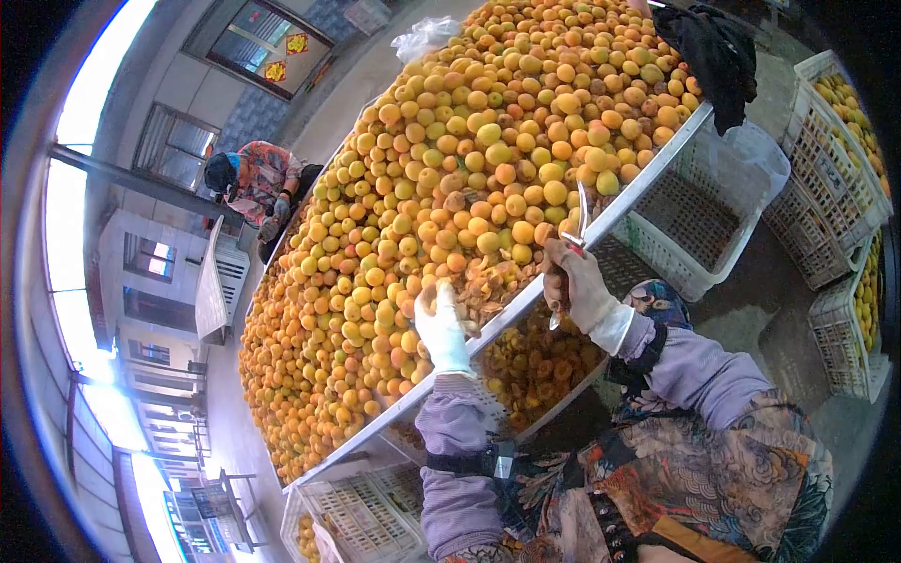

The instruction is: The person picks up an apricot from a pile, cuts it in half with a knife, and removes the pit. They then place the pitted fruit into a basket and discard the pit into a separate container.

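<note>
My left hand, in a white glove, is at the near edge of a big heap of apricots. Its fingers are curled among the fruit; what they hold is hidden. Just right of it lies a patch of split, brownish apricot pieces. My right hand, in a stained glove, is closed around a cutting tool with a curved metal blade and a red part. The blade points up, away from me, over the metal rim of the table. Most of the handle is covered by the fingers.
Below the rim, a container of apricot halves stands by my knees. A white plastic crate is to its right, with stacked fruit crates beyond. Dark cloth hangs over the far corner. Another person works at the left side.
</note>
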Demonstrator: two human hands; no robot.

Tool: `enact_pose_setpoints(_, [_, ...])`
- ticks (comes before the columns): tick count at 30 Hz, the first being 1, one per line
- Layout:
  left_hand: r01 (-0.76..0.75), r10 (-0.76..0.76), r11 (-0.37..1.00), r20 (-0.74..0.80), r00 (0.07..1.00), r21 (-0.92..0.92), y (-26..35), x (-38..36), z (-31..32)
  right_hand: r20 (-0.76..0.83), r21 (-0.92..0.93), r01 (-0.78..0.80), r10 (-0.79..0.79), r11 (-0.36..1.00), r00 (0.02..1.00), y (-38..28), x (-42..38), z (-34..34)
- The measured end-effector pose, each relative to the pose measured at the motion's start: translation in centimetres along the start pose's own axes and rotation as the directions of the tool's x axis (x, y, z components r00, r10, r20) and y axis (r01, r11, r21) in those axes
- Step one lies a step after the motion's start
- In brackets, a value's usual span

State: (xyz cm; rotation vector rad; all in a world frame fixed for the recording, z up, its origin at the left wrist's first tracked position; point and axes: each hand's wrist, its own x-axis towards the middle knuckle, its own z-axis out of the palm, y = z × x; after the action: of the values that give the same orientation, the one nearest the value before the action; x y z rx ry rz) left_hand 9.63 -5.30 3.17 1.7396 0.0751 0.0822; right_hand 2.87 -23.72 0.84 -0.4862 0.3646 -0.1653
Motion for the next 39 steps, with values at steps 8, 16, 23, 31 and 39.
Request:
enact_pose_setpoints(8, [-0.022, 0.024, 0.999, -0.063, 0.998, 0.042, 0.5, -1.8, -1.8, 0.04, -0.028, -0.085, 0.087, 0.996, 0.995, -0.2, -0.1, -0.4])
enact_pose_setpoints(16, [-0.337, 0.137, 0.802, 0.396, 0.908, 0.494, 0.0, -8.7, -2.8, 0.081, -0.043, -0.202, 0.205, 0.978, 0.975, -1.0, -0.7, -1.1])
enact_pose_setpoints(23, [-0.213, 0.123, 0.898, 0.245, 0.962, 0.386, 1.3, -2.3, -3.7, 0.085, -0.106, -0.255, 0.264, 0.961, 0.961, -1.4, -1.0, -0.9])
enact_pose_setpoints(31, [-0.772, 0.472, 0.179, 0.635, 0.612, 0.61, -1.2, -1.3, 2.8, 0.046, -0.068, -0.258, 0.262, 0.964, 0.964, -1.9, -0.7, -1.0])
enact_pose_setpoints(39, [-0.809, 0.407, 0.233, 0.701, 0.585, 0.539, -3.5, 2.7, 0.0, 0.021, -0.128, -0.337, 0.342, 0.933, 0.939, -2.7, -0.7, -1.6])
